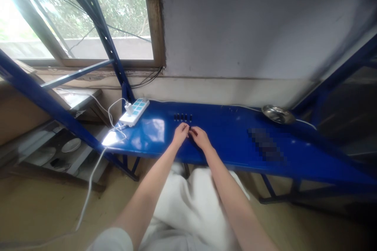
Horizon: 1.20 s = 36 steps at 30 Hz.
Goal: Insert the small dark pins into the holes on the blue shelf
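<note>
My left hand [180, 133] and my right hand [199, 136] meet over the front part of a blue table [224, 125]. Between their fingertips sits a small black piece [190, 128], pinched from both sides; it is too small to name more exactly. Both hands have their fingers closed. Just beyond them, several small dark pieces with light ends [180, 117] stand in a row on the tabletop, one [191, 117] set slightly apart at the right end.
A white power strip [134, 113] with a plug and cable lies at the table's left end. Toward the back right rests a shiny metal dish [278, 114]. A blurred-out dark patch [266, 145] covers something at right. Blue frame posts [100, 23] rise at the left.
</note>
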Each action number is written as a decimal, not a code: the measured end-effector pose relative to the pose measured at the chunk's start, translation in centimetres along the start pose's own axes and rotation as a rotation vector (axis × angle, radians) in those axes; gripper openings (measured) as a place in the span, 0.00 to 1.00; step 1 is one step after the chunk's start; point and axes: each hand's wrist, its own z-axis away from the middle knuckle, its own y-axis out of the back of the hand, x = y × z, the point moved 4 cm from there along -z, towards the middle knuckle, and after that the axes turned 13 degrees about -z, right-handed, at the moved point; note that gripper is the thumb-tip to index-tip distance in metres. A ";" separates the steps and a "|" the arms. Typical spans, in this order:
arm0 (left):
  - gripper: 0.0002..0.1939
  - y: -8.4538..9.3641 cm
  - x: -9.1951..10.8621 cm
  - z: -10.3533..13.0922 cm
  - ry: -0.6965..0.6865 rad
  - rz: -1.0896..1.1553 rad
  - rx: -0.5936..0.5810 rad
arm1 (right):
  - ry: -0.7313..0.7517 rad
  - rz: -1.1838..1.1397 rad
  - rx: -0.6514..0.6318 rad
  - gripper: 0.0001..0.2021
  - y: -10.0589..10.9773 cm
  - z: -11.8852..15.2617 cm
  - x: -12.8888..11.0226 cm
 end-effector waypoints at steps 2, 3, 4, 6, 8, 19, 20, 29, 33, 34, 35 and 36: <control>0.05 -0.1 -0.1 -0.1 0.008 0.022 0.005 | -0.007 -0.007 0.007 0.12 0.0 0.0 0.1; 0.05 -0.1 -0.2 -0.1 0.009 0.035 0.006 | -0.014 -0.013 0.011 0.12 0.1 0.0 0.1; 0.04 -0.1 -0.3 -0.2 0.009 0.047 0.006 | -0.020 -0.020 0.014 0.12 0.1 0.0 0.1; 0.04 -0.2 -0.4 -0.2 0.010 0.067 0.004 | -0.030 -0.038 0.013 0.12 0.1 -0.1 -0.1; 0.04 -0.2 -0.5 -0.2 0.012 0.073 0.008 | -0.042 -0.059 0.008 0.12 0.1 -0.1 -0.4; 0.09 0.0 -0.1 0.3 0.077 -0.026 0.031 | -0.311 -0.250 0.378 0.16 5.1 -2.8 3.1; 0.09 0.0 -0.1 0.3 0.083 -0.028 0.029 | -0.311 -0.210 0.397 0.15 5.9 -3.4 4.0; 0.09 0.2 0.4 0.5 0.121 -0.040 0.019 | -0.437 0.189 0.274 0.08 9.8 -8.2 10.5; 0.10 0.1 0.4 0.5 0.135 -0.056 0.015 | -0.466 0.242 0.251 0.09 9.8 -8.7 11.3; 0.10 0.1 0.4 0.5 0.134 -0.060 0.013 | -0.471 0.247 0.247 0.09 9.8 -8.7 11.3; 0.10 0.1 0.5 0.5 0.133 -0.064 0.011 | -0.476 0.252 0.242 0.09 9.7 -8.8 11.3; 0.10 0.2 0.5 0.5 0.131 -0.068 0.008 | -0.482 0.257 0.235 0.09 9.7 -8.8 11.3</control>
